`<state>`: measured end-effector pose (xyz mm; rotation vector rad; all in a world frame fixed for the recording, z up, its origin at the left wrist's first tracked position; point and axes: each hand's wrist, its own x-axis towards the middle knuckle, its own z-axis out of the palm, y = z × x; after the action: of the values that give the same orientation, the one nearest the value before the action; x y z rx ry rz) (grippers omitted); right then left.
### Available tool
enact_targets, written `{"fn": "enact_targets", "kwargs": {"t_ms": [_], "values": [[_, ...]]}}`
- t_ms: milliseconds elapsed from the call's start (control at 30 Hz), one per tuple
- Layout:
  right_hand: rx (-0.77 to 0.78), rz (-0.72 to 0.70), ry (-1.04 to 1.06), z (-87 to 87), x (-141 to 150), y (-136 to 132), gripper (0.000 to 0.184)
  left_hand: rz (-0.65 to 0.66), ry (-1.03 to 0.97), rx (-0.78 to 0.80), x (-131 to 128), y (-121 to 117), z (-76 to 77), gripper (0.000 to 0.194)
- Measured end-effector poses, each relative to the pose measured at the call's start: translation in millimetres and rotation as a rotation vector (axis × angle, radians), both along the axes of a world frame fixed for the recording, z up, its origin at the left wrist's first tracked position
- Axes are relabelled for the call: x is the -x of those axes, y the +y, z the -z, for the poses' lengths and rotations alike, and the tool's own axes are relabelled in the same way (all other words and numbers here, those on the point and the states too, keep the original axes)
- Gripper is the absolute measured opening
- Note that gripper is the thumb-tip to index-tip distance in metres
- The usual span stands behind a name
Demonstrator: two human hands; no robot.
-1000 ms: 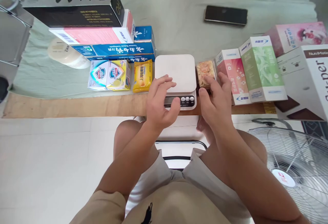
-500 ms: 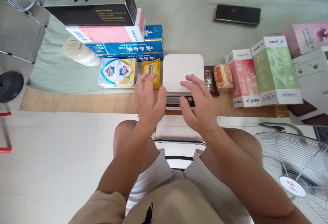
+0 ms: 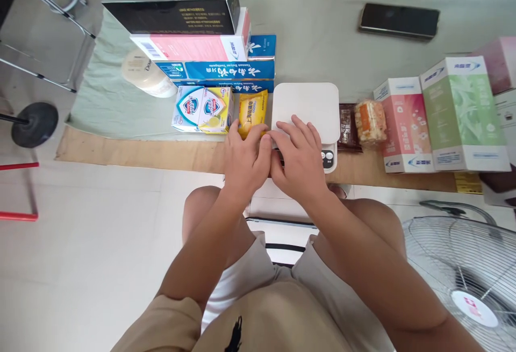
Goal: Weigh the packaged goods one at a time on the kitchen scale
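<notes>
A white kitchen scale (image 3: 305, 106) lies near the table's front edge, its buttons partly showing at the lower right. My right hand (image 3: 300, 161) rests over the scale's lower left part with fingers spread, holding nothing and hiding most of the display. Beside it, my left hand (image 3: 246, 163) is open and empty, fingertips at the lower end of a yellow soap packet (image 3: 253, 111). Whether the fingers touch the packet I cannot tell. To the left stand soap boxes (image 3: 202, 109). Right of the scale lie a dark brown packet (image 3: 349, 128) and a wrapped crispy snack (image 3: 370, 121).
Blue toothpaste boxes (image 3: 226, 70), a pink-white box (image 3: 193, 47) and a black-silver box (image 3: 173, 16) are lined up behind. A pump bottle (image 3: 147, 74) lies left. On the right are a pink box (image 3: 405, 126), green box (image 3: 465, 115), phone (image 3: 399, 20) and fan (image 3: 467, 277).
My hands have come closer together, the right moving left across the scale's display. The view has shifted, so the table things appear further right.
</notes>
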<state>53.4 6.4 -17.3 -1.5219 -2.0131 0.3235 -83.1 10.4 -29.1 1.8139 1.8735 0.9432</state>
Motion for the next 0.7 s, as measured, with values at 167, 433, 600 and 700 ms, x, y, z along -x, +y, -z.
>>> {"fn": "enact_targets", "kwargs": {"t_ms": [167, 433, 600, 700], "values": [[-0.003, -0.03, -0.018, 1.5, -1, 0, 0.037, -0.017, -0.03, -0.12, 1, 2, 5.1, 0.059], [0.002, -0.082, 0.014, -4.1, -4, -2, 0.054, 0.138, -0.164, -0.258, -1, -2, 0.4, 0.043], [-0.074, -0.089, 0.058, -8.2, -11, -3, 0.056, 0.242, -0.083, -0.368, -12, -7, -3.7, 0.054], [-0.101, -0.013, 0.074, -9.8, -21, 0, 0.053, 0.342, -0.09, -0.393, -24, -7, -1.3, 0.058]]}}
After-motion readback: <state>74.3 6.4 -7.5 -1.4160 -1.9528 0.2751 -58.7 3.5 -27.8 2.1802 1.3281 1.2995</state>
